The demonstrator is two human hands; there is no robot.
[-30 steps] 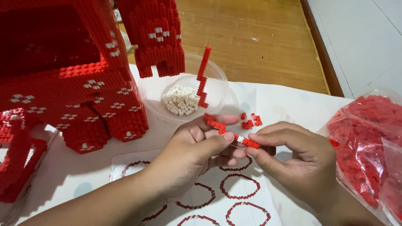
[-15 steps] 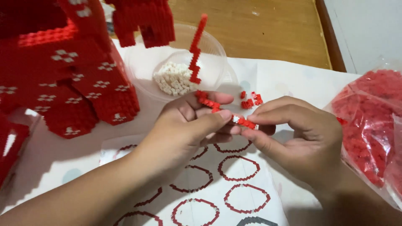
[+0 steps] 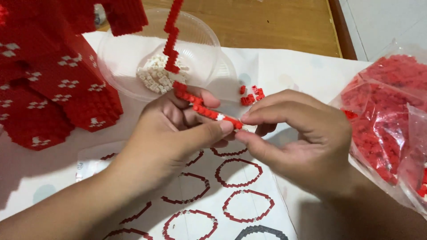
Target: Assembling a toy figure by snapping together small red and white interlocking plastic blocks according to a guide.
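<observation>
Your left hand (image 3: 171,133) pinches the red brick strip (image 3: 202,106) between thumb and fingers; your right hand (image 3: 296,140) nips its near end with closed fingertips. The strip climbs in a zigzag over the clear bowl (image 3: 120,66) of white bricks (image 3: 155,75). Ring sheet (image 3: 231,195) lies below, red bag (image 3: 391,102) right, red model (image 3: 53,80) left.

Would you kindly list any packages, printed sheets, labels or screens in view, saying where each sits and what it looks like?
Clear plastic bag: far right, beside the right hand, bulging, crinkled, full of small red bricks.
Printed sheet: flat on the table under both hands, white, with rows of dark red ring outlines and one dark grey ring at the bottom edge.
Clear plastic tub: above the left hand, round, shallow, holding white bricks.
No screens or signs show.
</observation>
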